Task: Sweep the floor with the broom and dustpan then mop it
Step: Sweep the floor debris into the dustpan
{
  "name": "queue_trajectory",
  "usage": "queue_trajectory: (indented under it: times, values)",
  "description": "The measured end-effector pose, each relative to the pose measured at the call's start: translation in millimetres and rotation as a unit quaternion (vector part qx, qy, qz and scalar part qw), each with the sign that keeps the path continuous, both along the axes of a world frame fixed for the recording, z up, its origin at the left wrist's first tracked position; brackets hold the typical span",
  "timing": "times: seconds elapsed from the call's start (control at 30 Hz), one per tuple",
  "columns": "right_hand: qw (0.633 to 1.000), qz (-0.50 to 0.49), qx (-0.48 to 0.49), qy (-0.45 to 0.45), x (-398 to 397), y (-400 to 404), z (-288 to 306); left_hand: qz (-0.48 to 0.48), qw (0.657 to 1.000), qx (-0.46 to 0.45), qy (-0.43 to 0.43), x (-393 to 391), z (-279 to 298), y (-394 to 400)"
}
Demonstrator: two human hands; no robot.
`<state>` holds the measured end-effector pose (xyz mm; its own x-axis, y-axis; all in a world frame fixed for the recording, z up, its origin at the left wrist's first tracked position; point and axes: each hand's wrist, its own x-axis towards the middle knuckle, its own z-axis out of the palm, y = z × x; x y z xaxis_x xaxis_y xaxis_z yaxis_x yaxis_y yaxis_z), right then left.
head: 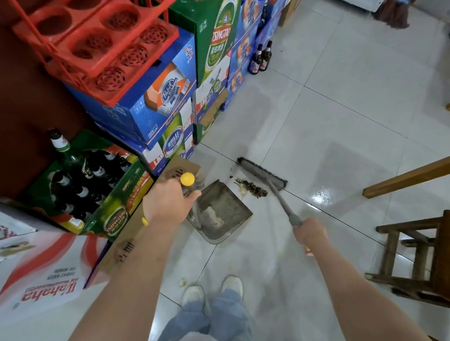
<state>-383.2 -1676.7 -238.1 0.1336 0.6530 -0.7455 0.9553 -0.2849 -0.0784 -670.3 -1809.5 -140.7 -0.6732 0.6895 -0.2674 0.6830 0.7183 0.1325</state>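
Grey tiles are shining under my feet, and I am doing the sweeping part of the job. My left hand (170,204) is wrapping round the dustpan handle, just under its yellow cap (187,179). The dustpan (221,211) is sitting on the floor (352,100) in the middle of the frame, with some pale bits already inside it. My right hand (309,233) is gripping the broom stick, fingers curled tight round it. The broom (261,171) head is lying on the tiles just right of the pan. A small dirt pile (252,188) is waiting between the brush and the pan's open mouth, close to both.

I think the next move is a short pull of the brush toward the pan, while I am keeping the pan's lip flat on the tile so nothing slips under. One crumb (181,282) is lying near my left shoe, so that needs a sweep too. Mopping is not started yet.

Beer boxes (168,103) are piling up along the left and top, with red crates (101,40) on them. A mop (395,9) is leaning in the upper right corner. A wooden stool (424,258) is standing at the lower right, so I am needing care not to bump it.
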Motion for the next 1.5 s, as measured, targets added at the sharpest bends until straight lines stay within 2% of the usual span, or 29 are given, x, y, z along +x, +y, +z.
queue_trajectory:
  times: [0.33, 0.6, 0.83, 1.03, 1.23, 1.5]
  values:
    - [0.999, 0.027, -0.03, 0.003, 21.2, -58.8, 14.7, -0.008, 1.0, 0.011, -0.011, 6.2, 8.2, -3.2]
    - [0.999, 0.026, 0.025, 0.013, 55.7, -66.1, 34.6, -0.015, 1.0, 0.012, -0.018, 10.1, 11.0, -6.2]
    - [0.999, -0.008, 0.045, -0.007, 19.6, -34.6, 29.7, -0.012, 1.0, 0.01, -0.024, 10.6, 11.3, -4.7]
    - [0.998, 0.026, 0.041, -0.028, -10.7, -30.1, 33.8, -0.001, 1.0, 0.009, -0.02, 7.8, 10.3, -1.9]
    - [0.998, 0.045, 0.023, -0.027, -1.9, -78.4, 28.4, 0.002, 0.999, 0.026, -0.018, 6.9, 7.0, 0.2]
    - [0.999, -0.005, 0.042, -0.01, 40.8, -110.5, 26.6, 0.005, 0.999, 0.03, -0.027, 5.9, 6.6, 0.3]
